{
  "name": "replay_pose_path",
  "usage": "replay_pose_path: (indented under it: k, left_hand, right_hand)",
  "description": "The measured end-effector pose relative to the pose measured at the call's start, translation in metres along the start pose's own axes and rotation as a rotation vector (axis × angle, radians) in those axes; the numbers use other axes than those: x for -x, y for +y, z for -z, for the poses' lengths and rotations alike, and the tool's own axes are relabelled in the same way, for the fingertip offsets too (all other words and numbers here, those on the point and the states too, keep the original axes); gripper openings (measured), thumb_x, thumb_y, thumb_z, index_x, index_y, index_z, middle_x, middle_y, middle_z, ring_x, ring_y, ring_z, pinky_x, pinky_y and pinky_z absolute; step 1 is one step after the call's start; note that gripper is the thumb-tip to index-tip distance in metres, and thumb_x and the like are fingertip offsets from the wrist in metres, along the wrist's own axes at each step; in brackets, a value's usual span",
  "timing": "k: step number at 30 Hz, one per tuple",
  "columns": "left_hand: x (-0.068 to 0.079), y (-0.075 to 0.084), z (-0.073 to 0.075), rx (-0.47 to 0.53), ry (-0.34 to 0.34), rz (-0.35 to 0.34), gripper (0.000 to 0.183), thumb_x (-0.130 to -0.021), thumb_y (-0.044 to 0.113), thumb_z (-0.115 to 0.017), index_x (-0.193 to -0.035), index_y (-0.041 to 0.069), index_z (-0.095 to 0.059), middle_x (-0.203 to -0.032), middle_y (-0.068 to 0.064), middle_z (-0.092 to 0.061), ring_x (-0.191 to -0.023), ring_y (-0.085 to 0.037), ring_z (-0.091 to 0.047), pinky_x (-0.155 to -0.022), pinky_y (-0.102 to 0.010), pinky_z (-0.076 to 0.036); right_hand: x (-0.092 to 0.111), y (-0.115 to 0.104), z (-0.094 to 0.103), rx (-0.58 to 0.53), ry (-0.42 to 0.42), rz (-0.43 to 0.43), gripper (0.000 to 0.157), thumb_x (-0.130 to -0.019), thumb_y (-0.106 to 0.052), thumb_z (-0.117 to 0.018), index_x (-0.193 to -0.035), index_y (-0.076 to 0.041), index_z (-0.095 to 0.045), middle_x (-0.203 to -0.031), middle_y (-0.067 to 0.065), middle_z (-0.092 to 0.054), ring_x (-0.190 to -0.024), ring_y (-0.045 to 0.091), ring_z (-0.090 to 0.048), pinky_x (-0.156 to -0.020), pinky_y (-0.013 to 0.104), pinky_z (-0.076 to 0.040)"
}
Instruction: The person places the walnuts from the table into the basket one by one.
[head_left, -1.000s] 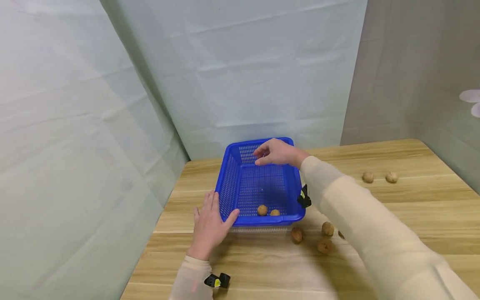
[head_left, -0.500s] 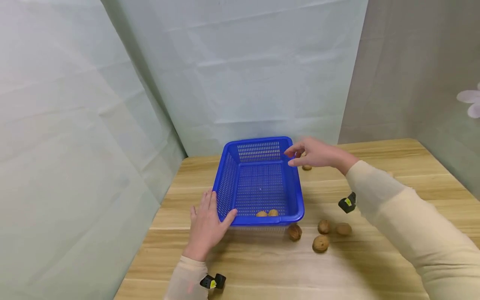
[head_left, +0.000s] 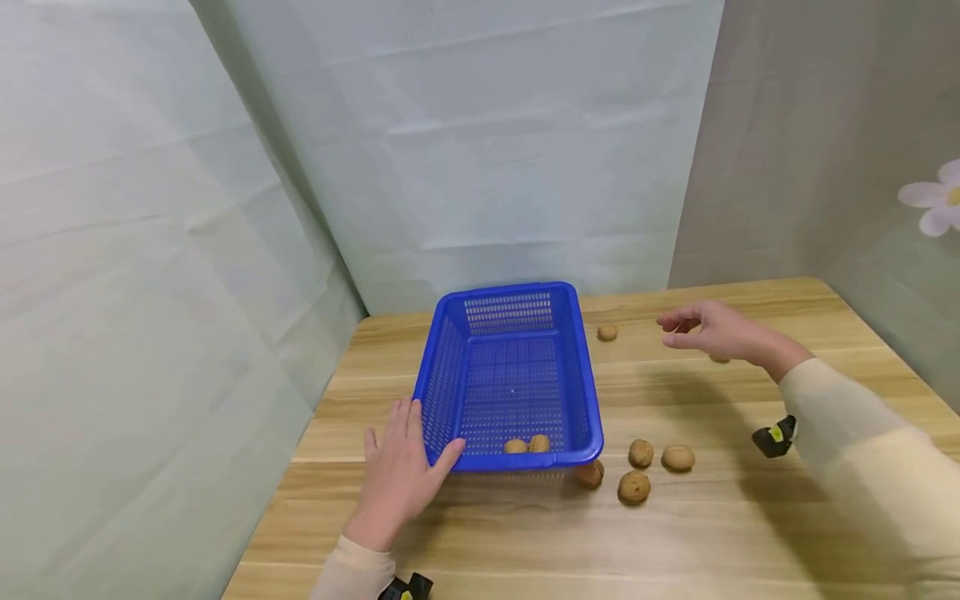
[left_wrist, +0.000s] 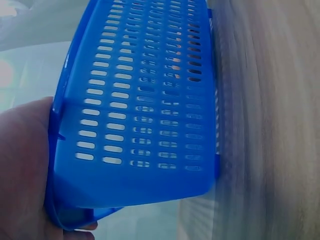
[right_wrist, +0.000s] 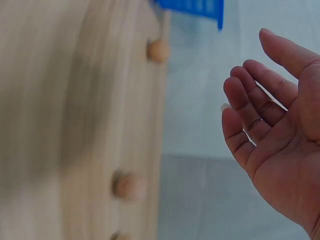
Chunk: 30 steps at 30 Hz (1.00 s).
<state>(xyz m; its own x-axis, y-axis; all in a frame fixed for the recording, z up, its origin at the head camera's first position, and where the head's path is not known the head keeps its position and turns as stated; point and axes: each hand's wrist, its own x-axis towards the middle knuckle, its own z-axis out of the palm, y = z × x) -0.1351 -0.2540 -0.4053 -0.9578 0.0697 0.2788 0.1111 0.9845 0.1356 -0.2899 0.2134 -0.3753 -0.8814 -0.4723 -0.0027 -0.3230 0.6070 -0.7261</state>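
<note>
A blue plastic basket (head_left: 585, 350) with slotted walls stands on the wooden table. At its near left corner my left hand (head_left: 399, 475) holds the rim, thumb along the front and fingers along the left side; the left wrist view shows the same hand (left_wrist: 22, 170) over the rim beside the slotted wall (left_wrist: 135, 185). Two walnuts (head_left: 538, 443) lie inside against the front wall. To the basket's right, my right hand (head_left: 716, 329) hovers over the table with nothing in it, palm and bent fingers showing in the right wrist view. A walnut (head_left: 720, 358) is partly hidden beneath it.
One walnut (head_left: 607, 332) sits beyond the basket's right side. Nearer me, several more walnuts (head_left: 634, 487) lie on the wooden table (head_left: 525, 533), one partly behind the basket's front corner. Pale cloth (head_left: 480, 150) hangs close along the table's back and left edges.
My right hand has swung from above the basket out to the right over the table. The basket has shifted slightly towards me with my left hand on it; the walnuts inside have rolled a little.
</note>
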Motion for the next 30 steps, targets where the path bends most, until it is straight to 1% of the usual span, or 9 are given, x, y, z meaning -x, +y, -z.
replay_pose_path:
  k: [3, 5, 9, 14, 17, 19, 24, 27, 30]
  left_hand:
    - [0.002, -0.002, 0.005, -0.008, -0.015, -0.006, 0.096, -0.088, 0.068, -0.048, -0.145, -0.008, -0.033, -0.151, -0.025, -0.03, -0.141, -0.038, -0.024, -0.102, -0.072, -0.017]
    - [0.0, -0.004, 0.009, 0.001, -0.033, -0.011, 0.096, -0.087, 0.067, -0.05, -0.145, -0.008, -0.033, -0.152, -0.024, -0.028, -0.142, -0.038, -0.021, -0.103, -0.072, -0.016]
    - [-0.014, -0.008, 0.013, 0.024, -0.062, -0.029, 0.098, -0.086, 0.071, -0.047, -0.147, -0.004, -0.03, -0.155, -0.02, -0.023, -0.144, -0.035, -0.017, -0.103, -0.072, -0.015]
    - [-0.033, -0.017, 0.006, 0.064, -0.144, -0.025, 0.103, -0.086, 0.075, -0.04, -0.151, -0.002, -0.02, -0.158, -0.017, -0.015, -0.146, -0.033, -0.012, -0.104, -0.071, -0.015]
    - [-0.035, -0.019, 0.002, 0.091, -0.192, -0.005, 0.105, -0.086, 0.076, -0.038, -0.153, -0.001, -0.012, -0.159, -0.016, -0.01, -0.146, -0.032, -0.008, -0.105, -0.07, -0.013]
    - [-0.036, -0.018, 0.002, 0.093, -0.197, -0.001, 0.107, -0.085, 0.079, -0.035, -0.153, 0.0, -0.01, -0.16, -0.014, -0.009, -0.146, -0.03, -0.006, -0.105, -0.07, -0.012]
    - [-0.038, -0.014, 0.002, 0.078, -0.203, 0.009, 0.111, -0.081, 0.084, -0.028, -0.154, 0.002, -0.009, -0.16, -0.012, -0.006, -0.147, -0.028, -0.004, -0.106, -0.07, -0.011]
    - [-0.037, -0.014, 0.003, 0.07, -0.211, 0.021, 0.112, -0.08, 0.085, -0.027, -0.154, 0.001, -0.01, -0.16, -0.012, -0.006, -0.147, -0.029, -0.004, -0.106, -0.07, -0.01]
    - [-0.036, -0.014, 0.003, 0.068, -0.211, 0.026, 0.112, -0.08, 0.085, -0.028, -0.154, 0.001, -0.01, -0.16, -0.012, -0.007, -0.147, -0.029, -0.004, -0.106, -0.07, -0.01]
  right_hand:
    - [0.007, 0.016, 0.004, -0.03, 0.019, -0.059, 0.056, -0.094, -0.038, -0.06, -0.135, -0.001, -0.053, -0.123, 0.016, -0.062, -0.107, 0.03, -0.058, -0.076, 0.041, -0.053]
    - [0.01, 0.025, 0.005, -0.035, 0.039, -0.088, 0.057, -0.094, -0.04, -0.06, -0.136, -0.002, -0.052, -0.123, 0.017, -0.06, -0.108, 0.031, -0.056, -0.078, 0.043, -0.053]
    - [0.013, 0.041, 0.006, 0.027, 0.116, -0.109, 0.063, -0.095, -0.045, -0.057, -0.138, 0.0, -0.049, -0.128, 0.021, -0.055, -0.114, 0.035, -0.051, -0.083, 0.047, -0.049]
    - [0.01, 0.065, 0.002, 0.074, 0.207, -0.135, 0.071, -0.095, -0.046, -0.056, -0.142, 0.004, -0.041, -0.138, 0.03, -0.043, -0.123, 0.046, -0.04, -0.091, 0.059, -0.041]
    - [0.009, 0.078, -0.004, 0.094, 0.231, -0.178, 0.078, -0.094, -0.05, -0.054, -0.144, 0.006, -0.035, -0.141, 0.034, -0.037, -0.125, 0.051, -0.037, -0.095, 0.063, -0.036]
    - [0.01, 0.083, -0.007, 0.123, 0.243, -0.208, 0.082, -0.094, -0.052, -0.053, -0.145, 0.008, -0.032, -0.141, 0.036, -0.034, -0.125, 0.053, -0.035, -0.097, 0.065, -0.033]
    - [0.012, 0.088, -0.01, 0.138, 0.258, -0.235, 0.077, -0.095, -0.042, -0.057, -0.142, 0.014, -0.032, -0.137, 0.04, -0.036, -0.123, 0.055, -0.036, -0.097, 0.064, -0.034]
    - [0.012, 0.09, -0.015, 0.112, 0.246, -0.236, 0.075, -0.095, -0.036, -0.059, -0.141, 0.016, -0.031, -0.135, 0.039, -0.039, -0.122, 0.053, -0.038, -0.097, 0.062, -0.036]
    - [0.013, 0.093, -0.019, 0.078, 0.24, -0.247, 0.075, -0.095, -0.034, -0.06, -0.142, 0.016, -0.029, -0.133, 0.039, -0.04, -0.121, 0.051, -0.04, -0.097, 0.061, -0.036]
